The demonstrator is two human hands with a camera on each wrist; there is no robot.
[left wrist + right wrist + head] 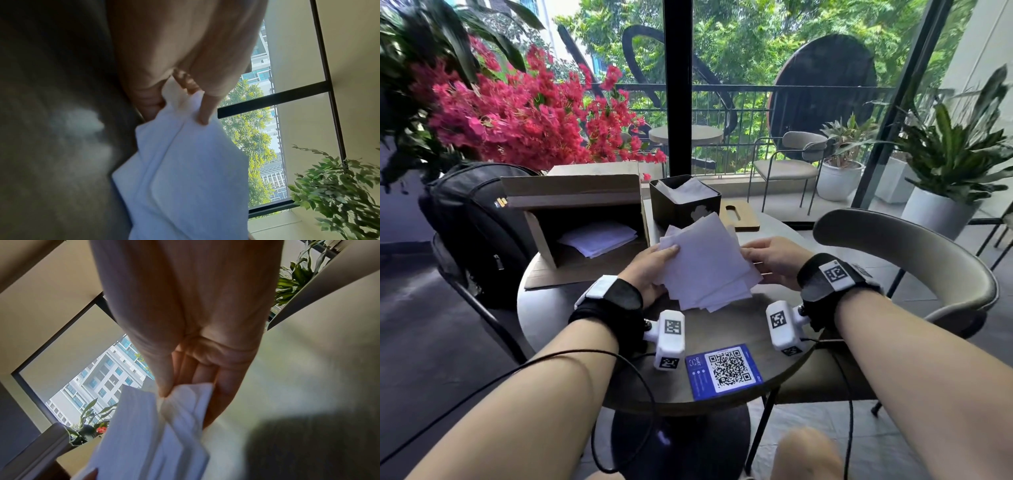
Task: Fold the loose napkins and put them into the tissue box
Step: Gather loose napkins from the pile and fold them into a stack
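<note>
Left hand (654, 270) pinches the left edge of the napkins (709, 263), thumb on top, other fingers underneath; the left wrist view shows a fingertip (203, 116) pressed on the white paper. Right hand (774, 260) pinches the right edge, thumb and fingers (164, 386) closed on a bunched corner. Both hands grip the same stack, held above the table (756, 394) and tilted, far edge up.

The stack is several sheets, fanned and uneven, edges not lined up. Whether each sheet is already folded I cannot tell; the wrist views show layered edges, but they are blurred.

Just behind the stack stands the tissue box (681, 205), black, open-topped, with white paper already showing at the rim, so some napkins are probably in. Its wooden lid (743, 216) lies beside it on the right, off the box.

Left of the tissue box a carton (571, 209) lies on its side with another pile of white sheets (599, 240) inside, so more stock looks left to do.

Judgement: task is partway. This stack is in hand but not yet squared or in the box. Left: align the stack, drop it in the box, then deal with the carton pile; the lid probably goes on last.

A QR card (722, 370) lies at the table's near edge, a backpack (479, 222) sits on the chair to the left.
</note>
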